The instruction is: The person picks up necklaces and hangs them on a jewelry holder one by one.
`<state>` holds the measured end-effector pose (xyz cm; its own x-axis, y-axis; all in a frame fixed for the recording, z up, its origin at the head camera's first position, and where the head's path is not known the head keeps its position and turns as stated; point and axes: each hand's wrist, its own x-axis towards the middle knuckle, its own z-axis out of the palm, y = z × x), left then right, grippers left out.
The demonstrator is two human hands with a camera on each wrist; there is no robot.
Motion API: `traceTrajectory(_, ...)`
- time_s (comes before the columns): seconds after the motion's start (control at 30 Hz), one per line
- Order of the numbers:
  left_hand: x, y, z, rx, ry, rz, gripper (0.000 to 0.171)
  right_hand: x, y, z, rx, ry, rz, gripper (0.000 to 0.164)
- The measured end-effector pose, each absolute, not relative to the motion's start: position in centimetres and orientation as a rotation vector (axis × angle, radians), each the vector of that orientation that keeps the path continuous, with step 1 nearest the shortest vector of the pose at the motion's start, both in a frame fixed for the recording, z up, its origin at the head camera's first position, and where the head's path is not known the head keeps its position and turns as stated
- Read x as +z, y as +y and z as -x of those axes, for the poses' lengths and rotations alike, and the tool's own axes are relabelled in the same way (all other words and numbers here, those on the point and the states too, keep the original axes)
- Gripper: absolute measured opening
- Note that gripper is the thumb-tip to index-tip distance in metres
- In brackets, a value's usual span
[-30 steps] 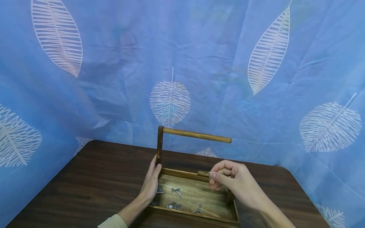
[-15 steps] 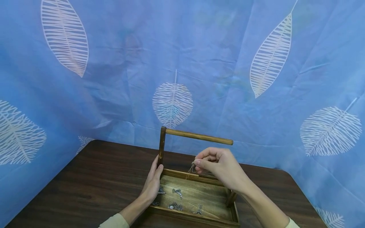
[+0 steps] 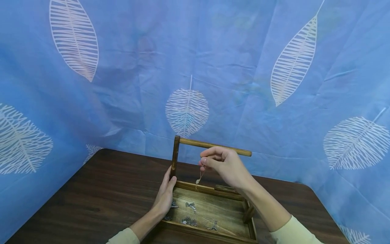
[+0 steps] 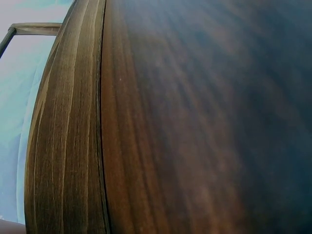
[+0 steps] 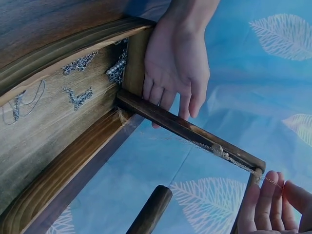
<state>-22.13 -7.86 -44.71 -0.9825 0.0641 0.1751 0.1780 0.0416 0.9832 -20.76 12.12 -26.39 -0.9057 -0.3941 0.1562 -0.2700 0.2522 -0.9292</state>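
Observation:
My right hand (image 3: 226, 166) pinches a thin gold-coloured chain necklace (image 3: 199, 178) between thumb and fingertips. It dangles over the back rim of a wooden jewelry stand with a tray base (image 3: 226, 203). In the right wrist view the necklace (image 5: 224, 155) stretches out from my fingertips, with small pieces along it, overlapping the stand's tall post (image 5: 195, 134). The stand's upper bar (image 3: 195, 142) passes behind the right hand. My left hand (image 3: 166, 195) rests at the tray's left end by the post's foot. From the right wrist, its fingers look nearly straight, reaching past the post's outer side.
Several silvery chains (image 3: 189, 221) lie in small heaps on the tray floor. A shorter post (image 3: 248, 213) with a lower bar (image 3: 225, 188) rises at the tray's right. Underneath is a dark wooden table (image 3: 100, 196), backed by a blue leaf-patterned curtain (image 3: 228, 67).
My right hand has moved left and up from the lower bar with the necklace, now just in front of the upper bar. The left hand has stayed at the tray's end.

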Motion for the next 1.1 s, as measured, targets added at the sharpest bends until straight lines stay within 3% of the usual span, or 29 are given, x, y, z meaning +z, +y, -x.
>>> traceTrajectory(0.6,-44.6,-7.8,22.1,-2.112,-2.214,0.217,0.062,-26.6,10.7,23.2,-1.867,2.351,0.596,0.022)
traceTrajectory(1.1,-44.6,-7.8,21.8,-2.051,-2.237,0.209,0.056,-26.9,12.7,23.7,-1.939,2.359,0.514,0.023)
